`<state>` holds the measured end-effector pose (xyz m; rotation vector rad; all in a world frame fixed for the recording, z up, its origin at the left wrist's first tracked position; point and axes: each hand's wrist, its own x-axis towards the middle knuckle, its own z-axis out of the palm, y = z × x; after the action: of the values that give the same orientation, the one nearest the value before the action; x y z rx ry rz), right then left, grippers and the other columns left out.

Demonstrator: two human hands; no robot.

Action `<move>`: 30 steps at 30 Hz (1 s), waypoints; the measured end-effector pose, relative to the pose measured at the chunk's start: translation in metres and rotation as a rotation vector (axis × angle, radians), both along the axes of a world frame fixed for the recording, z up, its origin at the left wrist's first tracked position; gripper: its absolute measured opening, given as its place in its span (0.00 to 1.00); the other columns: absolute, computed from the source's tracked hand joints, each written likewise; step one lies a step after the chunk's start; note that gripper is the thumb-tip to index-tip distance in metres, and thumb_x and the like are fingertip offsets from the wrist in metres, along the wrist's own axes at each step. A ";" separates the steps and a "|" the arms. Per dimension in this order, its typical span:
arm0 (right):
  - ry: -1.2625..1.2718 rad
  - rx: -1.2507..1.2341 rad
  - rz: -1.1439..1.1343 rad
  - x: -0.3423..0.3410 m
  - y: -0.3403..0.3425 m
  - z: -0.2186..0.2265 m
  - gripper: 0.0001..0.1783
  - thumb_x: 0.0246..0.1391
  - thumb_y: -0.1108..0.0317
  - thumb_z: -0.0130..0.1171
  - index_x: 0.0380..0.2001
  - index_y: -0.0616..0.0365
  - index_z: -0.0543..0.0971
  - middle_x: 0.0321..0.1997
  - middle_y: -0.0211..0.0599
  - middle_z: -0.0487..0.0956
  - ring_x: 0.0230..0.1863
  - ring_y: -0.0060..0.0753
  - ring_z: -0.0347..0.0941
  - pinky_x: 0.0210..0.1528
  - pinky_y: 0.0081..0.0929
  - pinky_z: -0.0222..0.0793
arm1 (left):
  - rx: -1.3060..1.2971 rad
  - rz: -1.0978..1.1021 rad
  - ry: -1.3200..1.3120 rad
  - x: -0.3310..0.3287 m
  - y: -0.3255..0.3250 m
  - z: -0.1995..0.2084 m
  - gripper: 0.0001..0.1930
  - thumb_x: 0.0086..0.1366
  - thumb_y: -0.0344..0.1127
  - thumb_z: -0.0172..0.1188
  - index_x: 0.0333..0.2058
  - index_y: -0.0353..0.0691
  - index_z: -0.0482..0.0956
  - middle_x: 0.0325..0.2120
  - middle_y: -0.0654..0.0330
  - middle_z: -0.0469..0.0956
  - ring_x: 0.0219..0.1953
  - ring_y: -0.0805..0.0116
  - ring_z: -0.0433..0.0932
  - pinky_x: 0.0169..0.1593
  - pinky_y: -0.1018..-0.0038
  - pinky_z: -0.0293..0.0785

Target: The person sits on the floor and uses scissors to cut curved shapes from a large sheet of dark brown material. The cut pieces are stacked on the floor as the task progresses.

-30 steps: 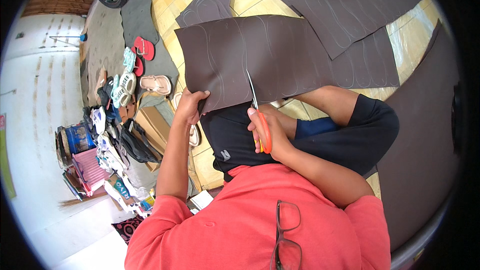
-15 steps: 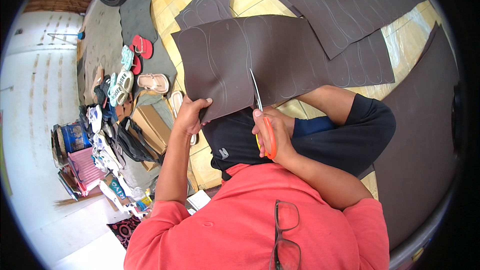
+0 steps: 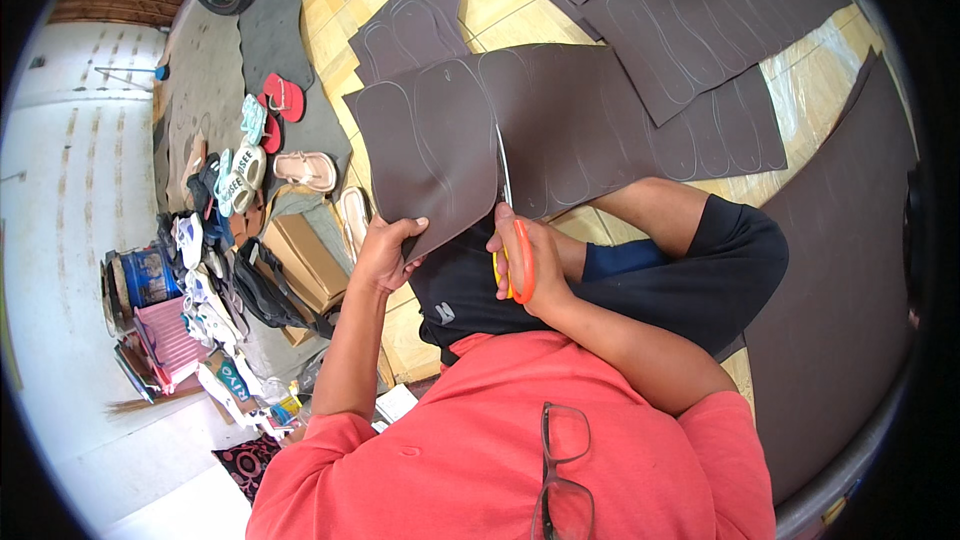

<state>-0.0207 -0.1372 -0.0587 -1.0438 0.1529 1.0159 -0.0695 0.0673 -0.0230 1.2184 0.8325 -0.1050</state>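
Note:
A dark brown sheet (image 3: 570, 120) marked with pale sole-shaped outlines lies across my lap and beyond my knees. My left hand (image 3: 388, 250) pinches its near left corner, thumb on top, and holds it raised. In my right hand (image 3: 530, 260) is a pair of scissors (image 3: 522, 275) with orange and yellow handles. Their blades point away from me and sit in a slit in the sheet, between two drawn outlines. The slit runs in from the near edge. The lower blade is hidden behind the sheet.
More marked brown sheets (image 3: 720, 25) lie at the far right, with smaller cut pieces (image 3: 410, 25) at the far middle. A large plain sheet (image 3: 830, 290) curves along my right. Sandals (image 3: 305, 171), a cardboard box (image 3: 305, 255) and a blue drum (image 3: 150, 275) are on the left.
The scissors and my right hand have shifted slightly left and upward along the sheet. The slit's sides have parted more near the edge. My left hand has dropped a little.

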 end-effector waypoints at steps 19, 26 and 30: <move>-0.087 0.061 -0.101 0.039 0.037 -0.028 0.37 0.61 0.34 0.41 0.25 0.63 0.70 0.14 0.32 0.66 0.10 0.25 0.65 0.10 0.23 0.64 | -0.159 -0.008 -0.053 -0.003 0.004 -0.004 0.12 0.54 0.27 0.56 0.37 0.26 0.71 0.18 0.56 0.71 0.07 0.77 0.61 0.09 0.83 0.57; -0.080 0.073 -0.009 0.052 0.028 -0.026 0.37 0.61 0.34 0.41 0.24 0.63 0.69 0.13 0.31 0.64 0.10 0.26 0.62 0.11 0.23 0.64 | -0.286 -0.014 -0.088 -0.005 0.013 -0.008 0.15 0.54 0.25 0.55 0.40 0.25 0.71 0.27 0.48 0.76 0.08 0.76 0.63 0.08 0.83 0.57; -0.077 0.042 -0.071 0.061 0.035 -0.030 0.38 0.60 0.33 0.42 0.22 0.63 0.69 0.11 0.29 0.62 0.08 0.25 0.60 0.09 0.23 0.63 | -0.267 0.003 -0.072 -0.006 0.011 -0.009 0.15 0.53 0.25 0.55 0.40 0.24 0.71 0.28 0.47 0.76 0.08 0.76 0.63 0.08 0.84 0.57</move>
<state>0.0406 -0.1022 -0.0884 -1.0312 0.1046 0.9100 -0.0756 0.0781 -0.0320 0.9643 0.7319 -0.1637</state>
